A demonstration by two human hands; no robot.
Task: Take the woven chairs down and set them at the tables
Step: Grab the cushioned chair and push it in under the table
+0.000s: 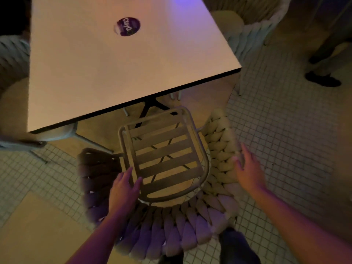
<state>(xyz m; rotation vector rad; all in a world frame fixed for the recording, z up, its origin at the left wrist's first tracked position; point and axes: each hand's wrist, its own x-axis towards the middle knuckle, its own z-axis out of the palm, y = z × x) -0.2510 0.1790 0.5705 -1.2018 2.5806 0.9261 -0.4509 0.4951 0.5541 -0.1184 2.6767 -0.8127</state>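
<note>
A woven chair (219,159) with a slatted metal seat (163,159) and a thick braided back stands on the tiled floor just below the near edge of a square white table (95,73). My left hand (123,189) rests over the left rear corner of the seat frame, fingers spread. On the right side of the braided back lies my right hand (249,172), fingers extended against the weave. Neither hand is clearly closed around the chair.
A round purple sticker (128,26) marks the tabletop. More woven chairs stand at the table's far right (247,31) and left (13,54). A person's dark shoes (322,79) are at the upper right. My own foot (236,246) is beside the chair.
</note>
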